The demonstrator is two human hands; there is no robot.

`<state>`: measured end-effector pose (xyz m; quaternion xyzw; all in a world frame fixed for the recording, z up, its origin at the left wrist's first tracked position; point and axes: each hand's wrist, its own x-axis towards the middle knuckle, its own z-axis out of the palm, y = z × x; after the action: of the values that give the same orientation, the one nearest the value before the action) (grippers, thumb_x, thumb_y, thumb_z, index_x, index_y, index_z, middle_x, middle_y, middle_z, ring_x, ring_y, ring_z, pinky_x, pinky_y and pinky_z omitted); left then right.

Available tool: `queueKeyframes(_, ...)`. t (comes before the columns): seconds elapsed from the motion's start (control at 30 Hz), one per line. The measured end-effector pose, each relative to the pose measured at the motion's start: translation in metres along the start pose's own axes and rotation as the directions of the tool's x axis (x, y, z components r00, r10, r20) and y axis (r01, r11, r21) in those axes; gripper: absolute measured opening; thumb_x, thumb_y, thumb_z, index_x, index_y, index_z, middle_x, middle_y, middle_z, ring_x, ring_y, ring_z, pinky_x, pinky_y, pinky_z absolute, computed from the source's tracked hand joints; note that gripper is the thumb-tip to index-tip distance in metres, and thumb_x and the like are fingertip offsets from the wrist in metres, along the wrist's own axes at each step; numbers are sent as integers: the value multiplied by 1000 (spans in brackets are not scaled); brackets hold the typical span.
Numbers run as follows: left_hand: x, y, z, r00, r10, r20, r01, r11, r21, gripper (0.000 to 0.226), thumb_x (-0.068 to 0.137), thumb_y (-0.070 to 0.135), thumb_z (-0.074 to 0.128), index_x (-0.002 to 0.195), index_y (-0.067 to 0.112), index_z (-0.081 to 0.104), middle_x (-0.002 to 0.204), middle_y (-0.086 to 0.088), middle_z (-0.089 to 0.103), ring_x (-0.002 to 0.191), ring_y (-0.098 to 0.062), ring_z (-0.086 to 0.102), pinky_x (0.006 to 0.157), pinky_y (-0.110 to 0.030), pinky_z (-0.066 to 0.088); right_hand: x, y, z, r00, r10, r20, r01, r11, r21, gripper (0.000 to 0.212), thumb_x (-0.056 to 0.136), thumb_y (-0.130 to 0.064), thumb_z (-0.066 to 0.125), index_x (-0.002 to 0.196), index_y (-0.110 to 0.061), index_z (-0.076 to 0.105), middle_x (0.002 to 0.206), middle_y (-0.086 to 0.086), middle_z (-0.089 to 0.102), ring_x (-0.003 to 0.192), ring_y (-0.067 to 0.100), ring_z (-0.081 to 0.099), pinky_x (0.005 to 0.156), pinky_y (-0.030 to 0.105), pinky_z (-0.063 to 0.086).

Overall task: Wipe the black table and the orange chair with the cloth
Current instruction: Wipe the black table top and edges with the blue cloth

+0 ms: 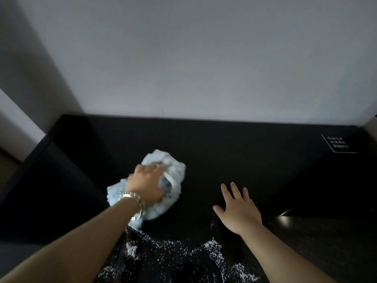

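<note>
The black table [234, 144] fills the lower half of the view and butts against a pale wall. On its middle lies a crumpled light-blue cloth [173, 176]. My left hand [146, 180], with a metal watch on the wrist, grips the cloth from above and presses it on the tabletop. To the right, my right hand [238, 209] lies flat on the table with its fingers spread and straight, holding nothing. White powdery specks [210, 250] are scattered over the near part of the tabletop, in front of both hands. No orange chair is in view.
A white-printed label [337, 145] sits on the table's far right corner. The wall [193, 58] stands right behind the table. At the left edge the table drops off toward a pale floor strip [8, 166]. A glossy dark ledge [318, 221] lies at the right.
</note>
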<state>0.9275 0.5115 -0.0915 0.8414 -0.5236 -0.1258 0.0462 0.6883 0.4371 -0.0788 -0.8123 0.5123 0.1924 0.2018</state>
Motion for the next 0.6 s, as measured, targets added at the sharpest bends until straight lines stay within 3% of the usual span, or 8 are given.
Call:
queueKeyframes(0.1,17,33,-11,944,-328,-31,326,943,-62,47,81,44,49,126,40,40,134,12,39,125,-22,35,87,-40,42,1,-1,2,1000,13,-2,-13,1000,-2,70,96,-56,30,150,-31,-6,158,-2,-13,145,31,-8,117,44,11)
queueKeyframes(0.13,17,55,-10,935,-354,-5,353,933,-75,49,81,42,52,128,35,42,134,8,40,126,-23,35,88,-41,42,1,-1,2,1000,14,-5,-14,1000,3,70,96,-55,30,150,-31,-6,159,-2,-13,145,31,-8,117,44,11)
queueKeyframes(0.17,10,80,-7,952,-305,11,305,950,-74,50,81,41,53,129,32,41,135,4,39,126,-24,36,90,-42,41,0,-1,2,1000,13,-6,-13,1000,11,69,96,-54,31,151,-31,-5,159,-2,-12,145,31,-8,117,43,11)
queueKeyframes(0.27,-31,123,14,993,86,87,-86,996,3,58,81,43,55,134,32,33,141,4,33,129,-26,29,97,-47,37,-2,2,1,1000,0,0,0,999,44,69,97,-48,34,151,-29,-6,159,-4,-12,146,28,-9,118,41,11)
queueKeyframes(0.33,-39,107,15,984,162,72,-163,987,10,60,83,41,53,138,36,29,144,9,31,130,-25,27,99,-45,36,-2,3,1,1000,-6,0,6,999,48,69,97,-47,34,151,-30,-7,159,-4,-13,146,29,-10,118,40,11)
queueKeyframes(0.47,-34,43,9,996,-86,-12,85,994,-68,58,84,40,50,137,47,26,142,18,31,128,-20,29,97,-42,39,0,1,0,1000,8,2,-8,999,31,69,96,-54,32,150,-32,-5,158,-3,-14,145,30,-9,117,43,10)
queueKeyframes(0.6,-47,-19,1,946,-321,-40,312,939,-148,52,82,43,52,131,47,35,139,20,37,124,-22,33,94,-45,41,0,1,0,1000,18,22,-19,999,34,70,95,-57,31,150,-33,-6,158,-4,-15,145,30,-10,117,44,10)
